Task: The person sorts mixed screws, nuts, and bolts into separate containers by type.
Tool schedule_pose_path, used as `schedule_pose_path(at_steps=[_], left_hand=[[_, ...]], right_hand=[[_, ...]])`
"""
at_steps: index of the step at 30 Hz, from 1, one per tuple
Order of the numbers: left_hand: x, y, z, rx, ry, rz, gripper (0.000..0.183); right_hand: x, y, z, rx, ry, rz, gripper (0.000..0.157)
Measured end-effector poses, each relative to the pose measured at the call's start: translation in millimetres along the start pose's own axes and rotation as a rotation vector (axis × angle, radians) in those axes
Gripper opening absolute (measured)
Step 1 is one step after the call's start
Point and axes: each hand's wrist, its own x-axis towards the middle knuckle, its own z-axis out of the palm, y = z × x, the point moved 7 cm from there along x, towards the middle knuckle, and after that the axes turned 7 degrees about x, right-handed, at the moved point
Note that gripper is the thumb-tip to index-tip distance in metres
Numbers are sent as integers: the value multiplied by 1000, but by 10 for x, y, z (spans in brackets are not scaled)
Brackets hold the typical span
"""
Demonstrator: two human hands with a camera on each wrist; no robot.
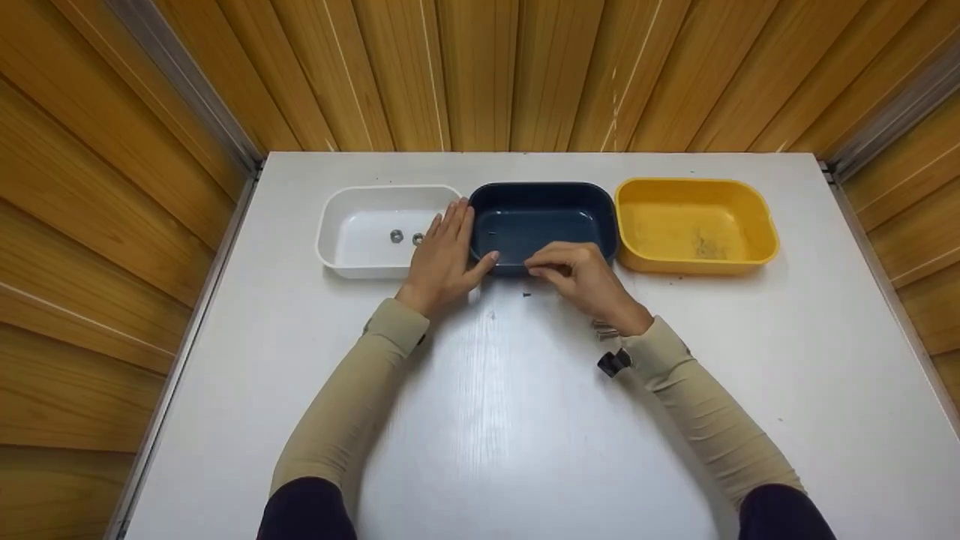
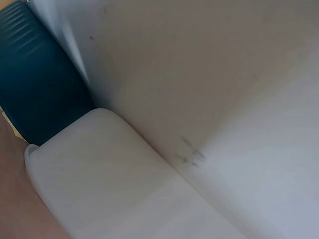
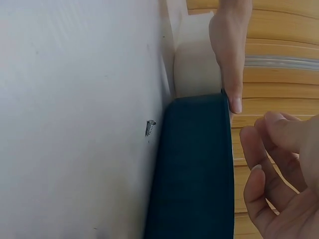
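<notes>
My left hand [image 1: 442, 259] lies with straight fingers across the adjoining rims of the white bin [image 1: 360, 271] and the dark blue bin [image 1: 544, 184]. Over the front rim of the blue bin is my right hand [image 1: 589, 281], thumb and forefinger brought together. In the right wrist view, the fingers [image 3: 251, 144] are bent and anything tiny between the tips is hidden. A small screw [image 1: 492, 233] lies inside the blue bin. Another small screw [image 1: 526, 295] lies on the table before it, also seen as a threaded screw [image 3: 149, 128] in the right wrist view.
Two nuts, one a hex nut [image 1: 397, 236], sit in the white bin. A yellow bin [image 1: 697, 266] at right holds a pile of small dark pieces. Several larger screws [image 1: 604, 330] lie by my right wrist on the white table [image 1: 465, 435]. Wooden panels [image 1: 480, 75] stand behind.
</notes>
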Motion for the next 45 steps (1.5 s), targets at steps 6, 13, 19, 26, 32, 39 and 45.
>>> schedule_pose_path(at_steps=[6,13,19,26,32,39,45], left_hand=[[-8,-5,-14,7,4,4,95],[-23,-8,11,-1,7,0,96],[-29,2,14,7,3,-2,96],[-38,13,13,18,-6,-1,94],[-43,16,2,21,-2,1,95],[-28,4,-5,18,4,2,95],[-14,7,-5,22,-9,0,95]], right_hand=[[51,19,-45,-3,15,3,18],[120,31,-65,-54,23,12,14],[165,51,-76,-66,24,23,11],[244,100,-97,-57,20,37,11],[319,153,-120,-59,25,73,10],[411,219,-132,-68,38,78,11],[486,295,-141,-81,53,72,12]])
